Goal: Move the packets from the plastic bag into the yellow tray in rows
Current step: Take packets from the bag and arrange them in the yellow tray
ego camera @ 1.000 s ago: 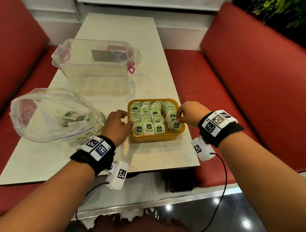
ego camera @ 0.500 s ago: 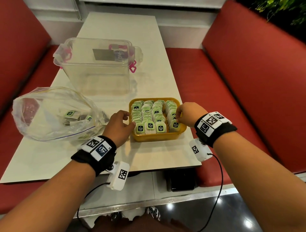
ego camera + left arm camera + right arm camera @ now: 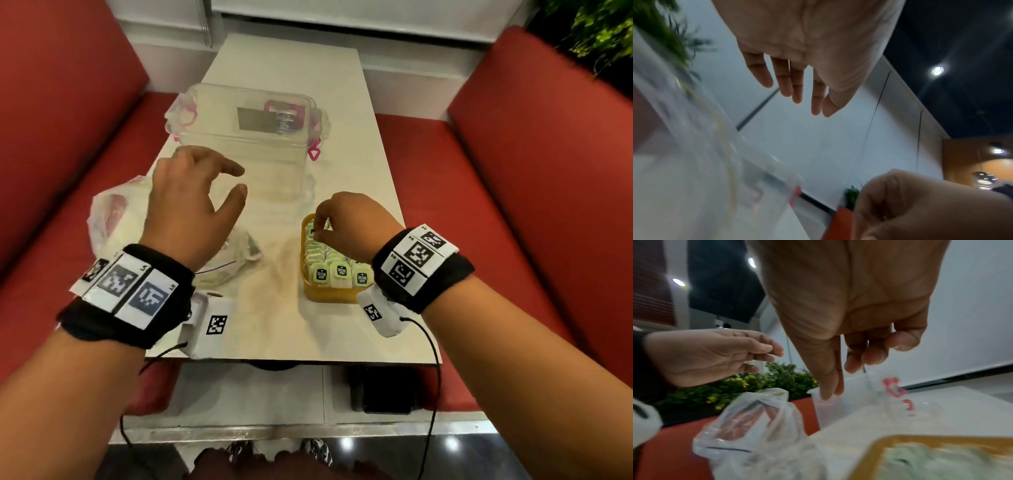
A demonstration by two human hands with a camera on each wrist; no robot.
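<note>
Yellow tray point(image 3: 329, 295) sits on the bench point(image 3: 284, 329) near its right front edge, packed with rows of green-and-white packets point(image 3: 337, 274) standing upright. Right hand point(image 3: 352, 222) is over the far part of the tray, fingers point(image 3: 318, 222) curled down onto the packets there; can't tell whether they actually pinch one. In the right wrist view the thumb and fingertips hang close together with nothing visible between them. Left hand point(image 3: 191, 205) hovers above the plastic bag point(image 3: 113, 219), fingers spread and loosely bent, holding nothing; the left wrist view shows the same. Bag lies crumpled on the left side of the bench, well apart from the tray; its contents are too blurred to make out. Clear lidless container point(image 3: 246, 144) with pink latches stands behind both.
</note>
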